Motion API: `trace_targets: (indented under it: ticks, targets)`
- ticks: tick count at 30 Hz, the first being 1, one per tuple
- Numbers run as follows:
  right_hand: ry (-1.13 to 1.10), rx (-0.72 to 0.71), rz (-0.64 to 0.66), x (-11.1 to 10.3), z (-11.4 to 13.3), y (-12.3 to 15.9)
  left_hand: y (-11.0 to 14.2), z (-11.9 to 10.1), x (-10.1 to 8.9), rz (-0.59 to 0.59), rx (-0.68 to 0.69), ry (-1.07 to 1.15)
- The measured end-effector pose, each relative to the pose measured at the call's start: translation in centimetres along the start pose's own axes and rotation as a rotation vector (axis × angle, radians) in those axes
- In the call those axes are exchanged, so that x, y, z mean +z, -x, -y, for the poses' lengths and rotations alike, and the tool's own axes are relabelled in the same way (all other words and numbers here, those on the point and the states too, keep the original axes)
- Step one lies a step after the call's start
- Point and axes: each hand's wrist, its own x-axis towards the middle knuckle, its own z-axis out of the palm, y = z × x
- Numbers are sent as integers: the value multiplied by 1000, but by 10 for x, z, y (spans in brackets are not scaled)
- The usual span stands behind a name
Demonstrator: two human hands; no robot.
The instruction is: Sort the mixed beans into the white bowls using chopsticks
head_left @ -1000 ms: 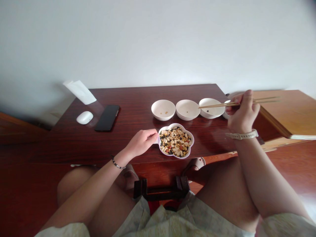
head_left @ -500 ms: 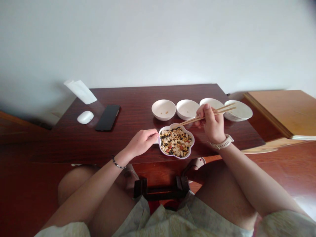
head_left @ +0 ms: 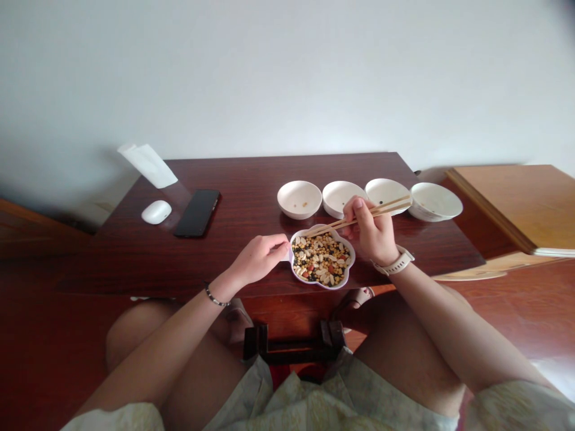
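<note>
My left hand [head_left: 261, 257] pinches the short handle of a white, flower-shaped bowl [head_left: 351, 269] near the table's front edge. Mixed beans, corn-yellow grains and pale seeds [head_left: 320, 257] fill this bowl. In my right hand [head_left: 372, 230] is a pair of wooden chopsticks [head_left: 335, 224], their tips down at the far left part of the mix. Whether the tips grip a piece is too small to tell. Behind stand white bowls in a row: the leftmost bowl [head_left: 299, 194] holds a few small pieces, and the second bowl [head_left: 341, 190] is partly hidden by my right hand.
A third bowl [head_left: 381, 187] and a rightmost bowl [head_left: 435, 194] complete the row, each with small bits inside. At the left lie a black phone [head_left: 197, 213], a white rounded case [head_left: 156, 212] and a folded white paper [head_left: 150, 166]. A wooden cabinet [head_left: 507, 200] stands to the right.
My right hand has moved left and slightly down, bringing the chopstick tips further left over the mix. My left hand keeps its hold on the handle.
</note>
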Motion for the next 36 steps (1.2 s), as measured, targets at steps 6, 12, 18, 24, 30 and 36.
trace_targets:
  ticks: [6,12,18,24,30,36]
  targets:
    - [1,15,0,0,-2,0,0,0,0,-7,2,1]
    - [33,37,33,1,-3,2,-1,2,0,-2,7,3]
    - [68,21,24,3,-2,2,-1,2,1,0,6,-9]
    - [81,-2,36,3,0,1,0,2,0,-5,6,-3]
    - [11,32,2,2,-3,-1,0,0,0,-7,-1,-2]
    - [-4,-13,-59,-2,6,-4,0,-2,-1,-8,-7,-4]
